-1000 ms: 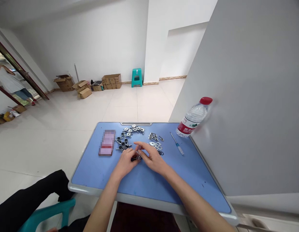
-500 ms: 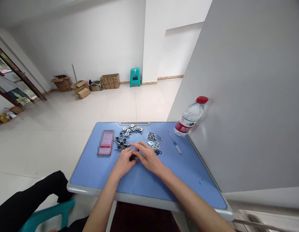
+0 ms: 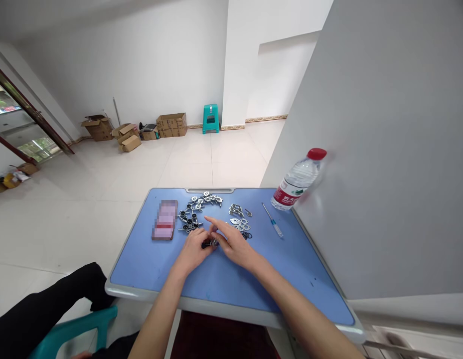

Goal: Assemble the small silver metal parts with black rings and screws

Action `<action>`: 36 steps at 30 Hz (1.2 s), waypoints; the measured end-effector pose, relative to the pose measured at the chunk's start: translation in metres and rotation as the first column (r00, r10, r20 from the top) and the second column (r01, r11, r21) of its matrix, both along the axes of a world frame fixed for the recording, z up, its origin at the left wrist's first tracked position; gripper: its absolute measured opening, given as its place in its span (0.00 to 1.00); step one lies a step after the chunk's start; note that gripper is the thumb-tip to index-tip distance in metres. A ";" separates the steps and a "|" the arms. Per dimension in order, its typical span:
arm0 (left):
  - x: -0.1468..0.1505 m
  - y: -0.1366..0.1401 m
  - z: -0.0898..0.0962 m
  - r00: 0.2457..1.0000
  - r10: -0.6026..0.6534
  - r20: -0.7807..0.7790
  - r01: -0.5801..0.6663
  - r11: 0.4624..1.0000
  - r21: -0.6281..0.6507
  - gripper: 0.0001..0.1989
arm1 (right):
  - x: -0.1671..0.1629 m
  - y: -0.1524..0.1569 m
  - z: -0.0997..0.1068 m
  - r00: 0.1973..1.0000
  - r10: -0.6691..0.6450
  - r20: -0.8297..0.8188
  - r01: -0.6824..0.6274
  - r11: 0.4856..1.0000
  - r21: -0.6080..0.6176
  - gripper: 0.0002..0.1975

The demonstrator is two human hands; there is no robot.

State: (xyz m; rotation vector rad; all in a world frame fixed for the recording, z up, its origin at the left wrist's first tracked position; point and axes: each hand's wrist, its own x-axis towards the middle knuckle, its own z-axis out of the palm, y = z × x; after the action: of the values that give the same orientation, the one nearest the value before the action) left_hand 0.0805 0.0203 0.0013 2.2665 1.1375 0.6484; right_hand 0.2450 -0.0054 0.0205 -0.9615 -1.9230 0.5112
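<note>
My left hand (image 3: 194, 252) is closed on a small black-and-metal part (image 3: 214, 243), low over the near middle of the blue table. My right hand (image 3: 235, 245) meets it there, thumb against the part and index finger stretched forward; its other fingertips are partly hidden. Just beyond my left hand lie several metal parts with black round ends (image 3: 191, 221), and behind them several silver plate-like fittings (image 3: 207, 199). Right of my right hand are several U-shaped metal pieces (image 3: 236, 210), flat silver flange plates (image 3: 243, 224) and black rings (image 3: 246, 235).
A phone (image 3: 165, 220) with a blurred screen lies at the left of the blue table (image 3: 291, 284). To the right are a screwdriver (image 3: 272, 220) and a water bottle (image 3: 296, 184) beside a grey panel. A person's black-clad leg (image 3: 63, 294) is at the lower left.
Both hands stay together around the small part, with slight finger movement; the right index finger is straighter. The whole view has shifted slightly. The figure at the far-left doorway is gone from view.
</note>
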 end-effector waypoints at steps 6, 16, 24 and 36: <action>0.000 0.000 0.000 0.999 -0.026 0.024 0.026 1.000 0.011 0.04 | -0.004 -0.001 -0.002 0.996 -0.086 0.019 0.085 0.994 0.064 0.21; 0.000 0.002 -0.001 1.000 -0.027 0.008 0.027 0.999 0.017 0.03 | -0.002 -0.003 0.002 0.997 -0.064 -0.040 0.064 0.998 -0.020 0.17; 0.000 0.001 -0.001 1.000 -0.010 -0.005 0.010 0.999 0.036 0.04 | -0.001 -0.002 0.004 0.998 -0.049 -0.046 0.049 0.999 0.004 0.20; 0.000 0.000 0.001 1.000 -0.014 -0.002 0.014 1.000 0.010 0.05 | -0.002 -0.002 0.002 0.999 -0.034 -0.035 0.035 0.999 0.011 0.24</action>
State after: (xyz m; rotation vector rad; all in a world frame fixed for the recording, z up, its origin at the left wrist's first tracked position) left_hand 0.0807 0.0207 0.0023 2.2824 1.1213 0.6479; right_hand 0.2428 -0.0071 0.0223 -0.9708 -1.8730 0.4933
